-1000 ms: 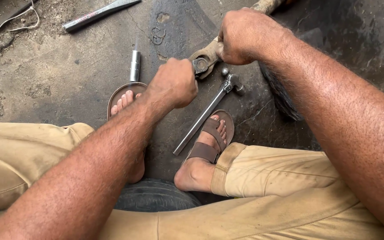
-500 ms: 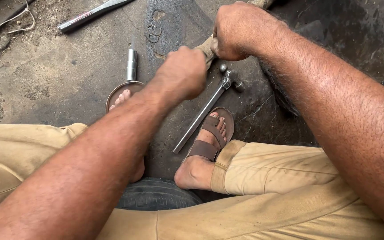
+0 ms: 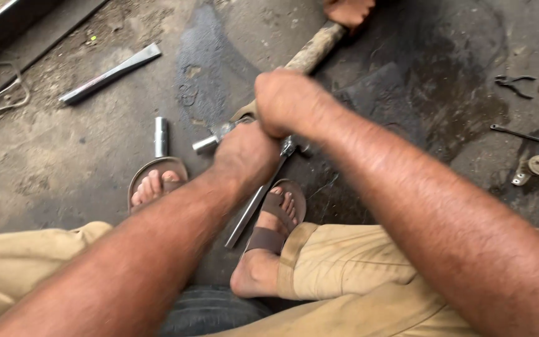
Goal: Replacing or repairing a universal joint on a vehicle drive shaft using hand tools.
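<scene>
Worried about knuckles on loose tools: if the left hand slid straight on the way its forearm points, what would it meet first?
Probably the right hand, which sits just ahead of the left hand on the rusty shaft; depth is unclear, so it might pass beneath.

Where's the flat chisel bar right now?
In the head view the flat chisel bar lies on the concrete floor at upper left, beyond the short steel socket and the left foot's sandal, clear of both hands.
</scene>
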